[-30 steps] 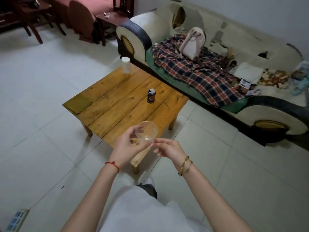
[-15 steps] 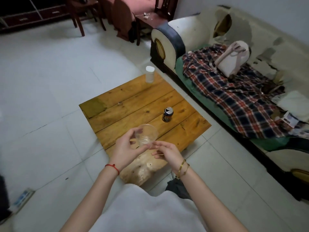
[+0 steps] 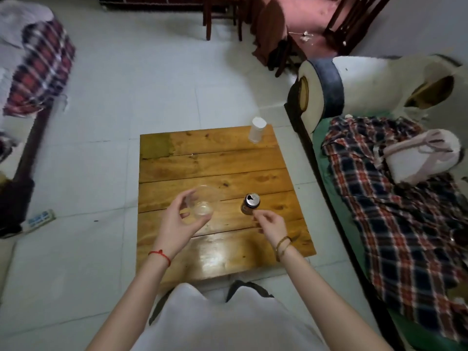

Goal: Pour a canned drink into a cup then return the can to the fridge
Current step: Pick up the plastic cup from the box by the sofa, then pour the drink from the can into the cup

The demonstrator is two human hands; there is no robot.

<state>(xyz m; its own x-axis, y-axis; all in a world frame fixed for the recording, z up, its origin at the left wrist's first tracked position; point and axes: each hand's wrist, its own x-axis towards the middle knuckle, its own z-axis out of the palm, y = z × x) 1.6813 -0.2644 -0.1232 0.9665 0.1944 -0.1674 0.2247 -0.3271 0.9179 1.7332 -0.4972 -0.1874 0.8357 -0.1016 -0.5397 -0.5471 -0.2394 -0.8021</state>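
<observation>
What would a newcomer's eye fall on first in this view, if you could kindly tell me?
Probably the wooden table at the centre, where an opened can stands near the right side. Just above the table's near part, the left hand holds a clear plastic cup, while the right hand, fingers loosely curled and holding nothing, hovers just short of the can. At the right, a red and blue plaid cloth sprawls over the sofa.

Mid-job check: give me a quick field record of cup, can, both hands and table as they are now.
cup: clear plastic cup, looks empty, held over the table
can: can, upright on the table, top already open
left hand: left hand grips the cup
right hand: right hand just short of the can, fingers loosely curled, holding nothing
table: wooden table; a white container at the far edge
</observation>
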